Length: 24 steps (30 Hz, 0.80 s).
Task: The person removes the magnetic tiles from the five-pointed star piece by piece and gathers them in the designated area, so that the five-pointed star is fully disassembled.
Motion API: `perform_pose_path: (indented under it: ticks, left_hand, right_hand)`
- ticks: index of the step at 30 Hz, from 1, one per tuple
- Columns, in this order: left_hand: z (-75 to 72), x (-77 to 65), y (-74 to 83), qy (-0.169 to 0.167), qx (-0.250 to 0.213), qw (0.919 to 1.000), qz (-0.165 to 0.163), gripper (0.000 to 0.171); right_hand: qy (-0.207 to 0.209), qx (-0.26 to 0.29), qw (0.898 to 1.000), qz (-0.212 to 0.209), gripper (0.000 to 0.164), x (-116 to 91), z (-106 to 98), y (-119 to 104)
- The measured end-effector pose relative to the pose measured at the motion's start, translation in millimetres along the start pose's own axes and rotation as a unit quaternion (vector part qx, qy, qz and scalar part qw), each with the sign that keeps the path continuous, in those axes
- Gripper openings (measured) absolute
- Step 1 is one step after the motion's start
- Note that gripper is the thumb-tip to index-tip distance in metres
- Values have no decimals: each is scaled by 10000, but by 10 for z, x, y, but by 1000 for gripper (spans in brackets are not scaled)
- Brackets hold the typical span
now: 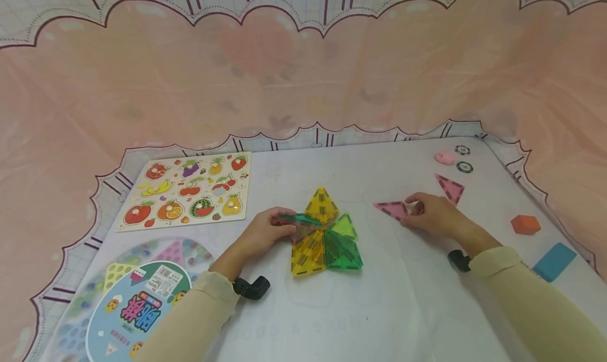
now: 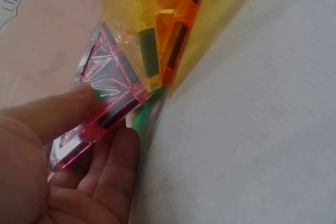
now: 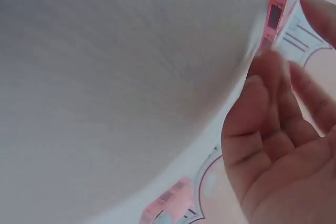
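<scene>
My left hand (image 1: 265,233) pinches a pink triangular magnetic tile (image 2: 113,85) between thumb and fingers, at the left side of a tile figure. Green shows close by the pink tile. The figure has a yellow tile (image 1: 321,204) at its top, a light green triangle (image 1: 345,226) at the right, and a green tile (image 1: 343,251) and a yellow-orange tile (image 1: 305,254) below. To the right, my right hand (image 1: 436,214) holds another pink triangular tile (image 1: 391,209) by its right end, thumb and finger on either side. A third pink triangle (image 1: 450,189) lies just behind that hand.
A fruit puzzle board (image 1: 189,191) lies back left, a round game package (image 1: 137,304) front left. A pink pig-like figure (image 1: 444,157) and two round chips (image 1: 464,167) sit back right. An orange block (image 1: 525,224) and a blue block (image 1: 555,262) are near the right edge.
</scene>
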<state>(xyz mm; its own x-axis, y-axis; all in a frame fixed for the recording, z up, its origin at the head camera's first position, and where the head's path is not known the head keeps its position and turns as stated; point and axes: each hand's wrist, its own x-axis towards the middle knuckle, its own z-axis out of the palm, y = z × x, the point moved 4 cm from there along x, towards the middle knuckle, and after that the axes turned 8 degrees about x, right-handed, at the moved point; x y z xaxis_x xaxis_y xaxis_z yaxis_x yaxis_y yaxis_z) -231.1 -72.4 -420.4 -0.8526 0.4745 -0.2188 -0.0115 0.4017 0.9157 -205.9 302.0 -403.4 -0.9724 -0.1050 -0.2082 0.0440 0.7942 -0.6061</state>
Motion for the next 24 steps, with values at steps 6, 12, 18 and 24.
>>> perform_pose_path:
  ticks: [6,12,18,24]
  left_hand:
    - [7,2,-16,27,117,9999,-66,32]
    - [9,-1,10,-82,25,9999,-72,34]
    - [-4,-72,150,-115,48,9999,-70,32]
    - [-4,-9,16,-11,108,9999,-33,32]
  right_hand:
    - [-305,71,9989,-337,56,21,34,-67]
    - [-91,-445,9979,-467,60,34,-4,-80]
    - [186,-638,9978,-76,75,2,-80,5]
    - [-153,-100,9996,-216,60,-32,-84,21]
